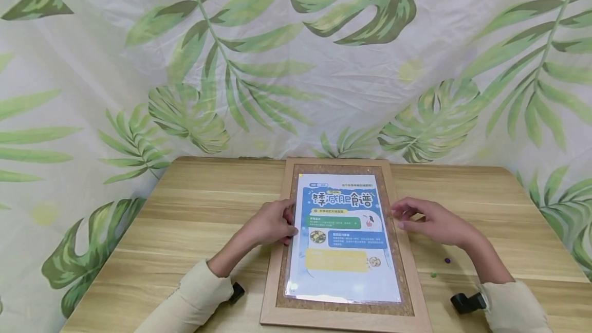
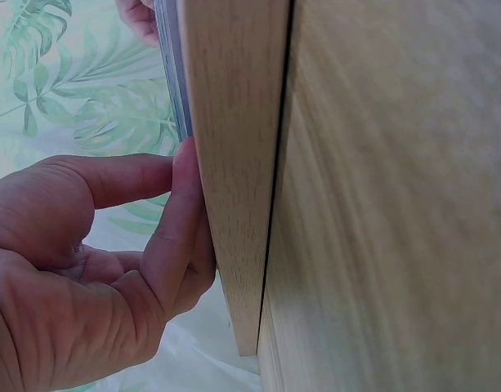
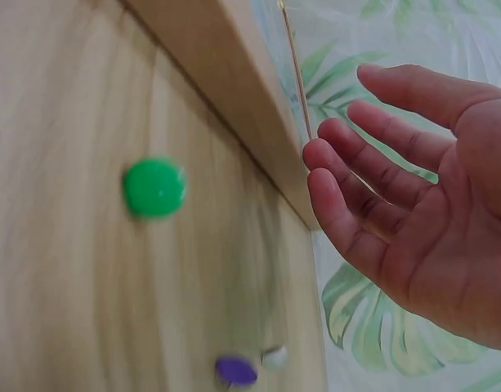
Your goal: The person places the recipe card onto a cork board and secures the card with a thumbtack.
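I press my left hand flat on the laminated sheet at 9 o'clock of the cork board, right hand open, empty; keep edges square.

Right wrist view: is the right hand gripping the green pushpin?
No: the right hand is open beside the frame, while the green pushpin lies apart on the table.

Frame: pale natural wood, enclosing a speckled brown cork board; poster: white margin, blue field with a green band, a blue panel and a yellow panel, and white-and-blue lettering; worktop: light wood grain in lengthwise streaks; pins: one green, one purple; backdrop cloth: white, printed with large green tropical leaves; sleeves: cream.
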Available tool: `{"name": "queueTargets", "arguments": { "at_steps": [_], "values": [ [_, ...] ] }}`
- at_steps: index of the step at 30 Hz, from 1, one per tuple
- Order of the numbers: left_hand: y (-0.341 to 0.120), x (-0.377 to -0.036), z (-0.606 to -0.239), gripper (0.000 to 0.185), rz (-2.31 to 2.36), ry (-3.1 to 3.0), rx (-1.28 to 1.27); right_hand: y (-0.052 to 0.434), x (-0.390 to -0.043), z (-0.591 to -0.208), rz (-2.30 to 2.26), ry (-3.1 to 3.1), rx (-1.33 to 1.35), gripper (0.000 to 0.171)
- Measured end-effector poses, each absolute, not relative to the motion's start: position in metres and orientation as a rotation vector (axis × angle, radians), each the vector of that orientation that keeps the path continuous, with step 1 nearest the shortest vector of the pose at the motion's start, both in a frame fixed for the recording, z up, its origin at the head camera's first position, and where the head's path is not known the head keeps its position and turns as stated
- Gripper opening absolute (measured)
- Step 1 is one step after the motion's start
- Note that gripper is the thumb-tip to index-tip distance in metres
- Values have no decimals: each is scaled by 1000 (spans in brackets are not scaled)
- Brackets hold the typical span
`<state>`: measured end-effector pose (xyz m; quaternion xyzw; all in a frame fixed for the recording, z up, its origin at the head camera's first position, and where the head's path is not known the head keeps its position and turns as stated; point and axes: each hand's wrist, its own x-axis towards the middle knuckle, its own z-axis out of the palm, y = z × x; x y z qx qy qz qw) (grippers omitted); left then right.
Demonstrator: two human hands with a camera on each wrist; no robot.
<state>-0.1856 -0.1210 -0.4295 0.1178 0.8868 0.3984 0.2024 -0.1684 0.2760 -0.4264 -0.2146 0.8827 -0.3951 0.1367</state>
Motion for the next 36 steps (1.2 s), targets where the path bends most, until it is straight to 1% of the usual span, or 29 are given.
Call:
{"name": "queueTargets", "arguments": {
  "at_steps": [4,8,13,18,25,32,36],
  "values": [
    [-121,-185,-429,67,1103,2480,327,285,-160,-427,-1111,2585,-623,30],
    [-120,-185,-429,65,1101,2485,333,295,-153,-429,-1114,2593,-636,29],
    [-120,-186,-429,66,1104,2480,334,311,-146,-431,-1105,2617,-613,28],
    [-121,-186,-429,72,1105,2474,329,325,-141,-433,-1084,2653,-575,26],
    [-121,-186,-430,71,1111,2472,315,337,-136,-438,-1057,2683,-548,22],
    [-121,-186,-430,75,1112,2475,311,349,-130,-442,-1012,2751,-520,20],
    [-121,-186,-431,76,1120,2469,308,355,-128,-444,-1005,2743,-552,19]
  ]
}}
